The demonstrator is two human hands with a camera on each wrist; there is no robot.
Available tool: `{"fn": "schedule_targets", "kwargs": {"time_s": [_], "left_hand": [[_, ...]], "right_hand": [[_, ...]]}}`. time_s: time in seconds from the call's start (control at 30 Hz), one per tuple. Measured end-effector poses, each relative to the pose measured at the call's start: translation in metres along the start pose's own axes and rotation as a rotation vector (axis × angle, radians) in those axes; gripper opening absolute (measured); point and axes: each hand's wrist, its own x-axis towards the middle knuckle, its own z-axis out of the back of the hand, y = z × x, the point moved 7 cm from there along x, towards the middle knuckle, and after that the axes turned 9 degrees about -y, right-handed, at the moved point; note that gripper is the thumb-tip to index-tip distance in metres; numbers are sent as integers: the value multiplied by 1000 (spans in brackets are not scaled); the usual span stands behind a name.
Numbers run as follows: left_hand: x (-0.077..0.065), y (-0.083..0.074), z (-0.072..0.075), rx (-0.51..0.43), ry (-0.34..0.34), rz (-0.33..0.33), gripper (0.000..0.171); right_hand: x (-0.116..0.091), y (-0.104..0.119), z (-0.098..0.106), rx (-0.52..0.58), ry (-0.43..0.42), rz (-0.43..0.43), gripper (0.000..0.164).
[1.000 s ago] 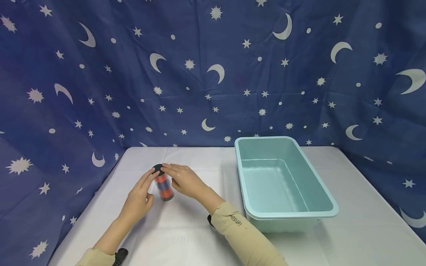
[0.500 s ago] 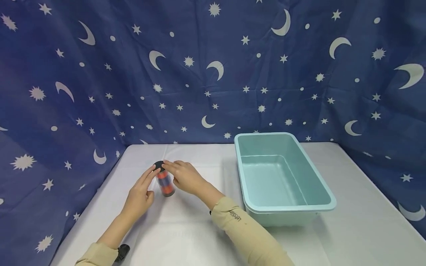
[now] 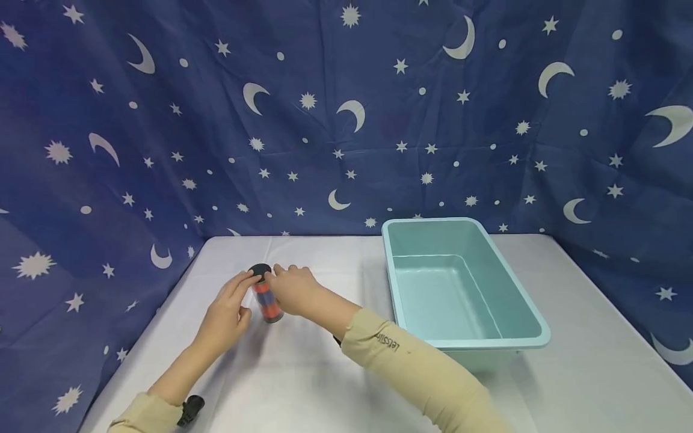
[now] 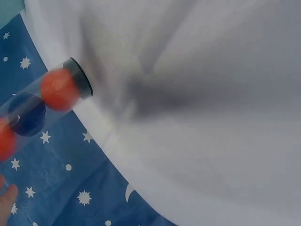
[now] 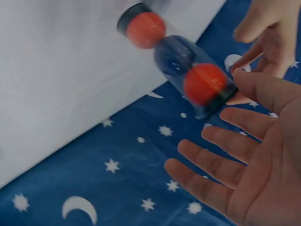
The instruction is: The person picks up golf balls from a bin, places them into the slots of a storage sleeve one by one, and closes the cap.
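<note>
A clear tube (image 3: 267,304) with dark end caps, holding orange and dark blue balls, stands a little tilted at the left of the white table. My left hand (image 3: 219,325) reaches to the dark top cap (image 3: 260,270), its fingertips at the cap's left edge and its thumb apart from the tube. From the other side my right hand (image 3: 298,291) has its fingertips right at the cap's right edge. In the right wrist view its fingers (image 5: 211,174) are spread and extended beside the cap end. The left wrist view catches the tube's lower cap (image 4: 80,77) and balls.
A pale turquoise plastic bin (image 3: 476,344) stands on the right half of the table (image 3: 319,391), with its near left side close to my right sleeve (image 3: 417,367). A dark blue curtain (image 3: 335,72) with moons and stars hangs behind the table.
My right hand has shifted, its fingers drawing from across the cap's top to its right edge. The left hand and the tube stay almost in place; the head view has tilted slightly.
</note>
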Motion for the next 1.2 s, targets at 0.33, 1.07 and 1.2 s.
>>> {"fn": "schedule_targets", "kwargs": {"time_s": [0.33,1.07,1.2], "left_hand": [[15,1,17,14,-34,-128,44],[7,3,53,55,-37,-121,34],[-1,8,53,62,-29,-59,36]], "right_hand": [[-31,-30,55,57,-142,105,37],[-138,-180,73,410,-329,-35,37],[-167,-205,69,405,-352,-77,36]]}}
